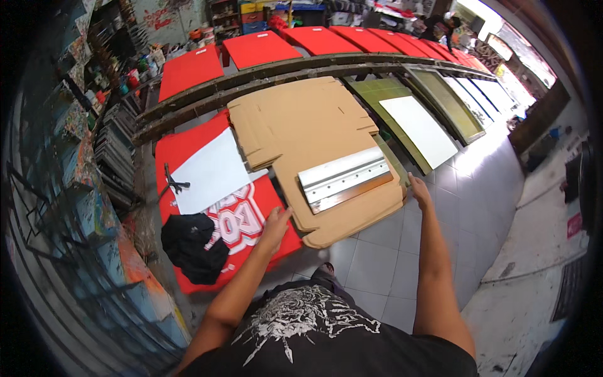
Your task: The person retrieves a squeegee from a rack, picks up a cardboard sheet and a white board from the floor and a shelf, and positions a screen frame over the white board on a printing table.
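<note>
A flat piece of brown cardboard (pixel 308 119), with cut notches along its sides, lies in front of me. On its near part rests a wide squeegee (pixel 345 176) with a silver metal holder and a brown blade strip. My left hand (pixel 276 229) is beside the cardboard's near left edge, above red cloth, its thumb and fingers apart. At the near right edge is my right hand (pixel 419 191), fingers stretched forward close to the cardboard; whether they touch it is unclear. Neither hand is on the squeegee.
On the left, a red printed cloth (pixel 292 242) carries a white sheet (pixel 210 173), a black tool (pixel 174 182) and black crumpled cloth (pixel 195 245). Greenish screen frames (pixel 446 103) and a white board (pixel 418 129) lie right. Red-covered boards (pixel 260 49) line the back; a person (pixel 438 28) bends there.
</note>
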`<state>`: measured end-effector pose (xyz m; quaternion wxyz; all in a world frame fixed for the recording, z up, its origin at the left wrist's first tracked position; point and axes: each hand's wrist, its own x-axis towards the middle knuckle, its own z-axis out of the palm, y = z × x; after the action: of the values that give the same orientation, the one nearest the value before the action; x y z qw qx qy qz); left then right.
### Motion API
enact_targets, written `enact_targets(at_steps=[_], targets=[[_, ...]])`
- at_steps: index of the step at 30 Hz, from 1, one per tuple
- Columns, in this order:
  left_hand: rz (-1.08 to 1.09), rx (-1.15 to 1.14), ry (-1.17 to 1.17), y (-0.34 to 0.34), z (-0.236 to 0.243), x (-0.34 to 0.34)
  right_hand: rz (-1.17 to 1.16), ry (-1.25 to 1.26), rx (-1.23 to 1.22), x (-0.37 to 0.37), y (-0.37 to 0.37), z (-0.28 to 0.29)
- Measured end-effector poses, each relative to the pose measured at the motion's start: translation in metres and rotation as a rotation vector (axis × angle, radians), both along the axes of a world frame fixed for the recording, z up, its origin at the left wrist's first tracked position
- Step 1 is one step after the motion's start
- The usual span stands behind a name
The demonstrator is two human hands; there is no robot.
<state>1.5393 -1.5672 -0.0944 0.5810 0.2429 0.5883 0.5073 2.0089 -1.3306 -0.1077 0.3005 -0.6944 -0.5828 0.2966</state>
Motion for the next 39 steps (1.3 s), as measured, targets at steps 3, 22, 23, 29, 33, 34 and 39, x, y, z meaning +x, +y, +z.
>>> enact_targets(at_steps=[3,22,23,29,33,34,39], targets=[[0.145,0.066,0.156,0.028,-0.014,0.02,0.064,0.063,0.014,-0.028,0.01,-0.018],[0.271,-0.071,-0.148,0.065,0.01,0.034,0.344,0.383,-0.389,-0.048,0.013,0.029],[0.316,-0.02,-0.115,0.064,0.003,0.035,0.362,0.238,-0.305,-0.055,0.008,0.029],[0.421,0.131,0.154,0.057,0.004,0.038,0.289,0.313,-0.033,-0.063,-0.013,-0.007],[0.444,0.168,0.226,0.03,0.034,0.021,0.304,0.39,0.001,-0.091,-0.043,0.002],[0.439,0.181,0.253,0.022,0.037,0.013,0.307,0.378,0.025,-0.098,-0.051,0.001],[0.46,0.156,0.236,-0.036,0.035,-0.036,0.312,0.259,0.046,-0.152,-0.093,0.002]])
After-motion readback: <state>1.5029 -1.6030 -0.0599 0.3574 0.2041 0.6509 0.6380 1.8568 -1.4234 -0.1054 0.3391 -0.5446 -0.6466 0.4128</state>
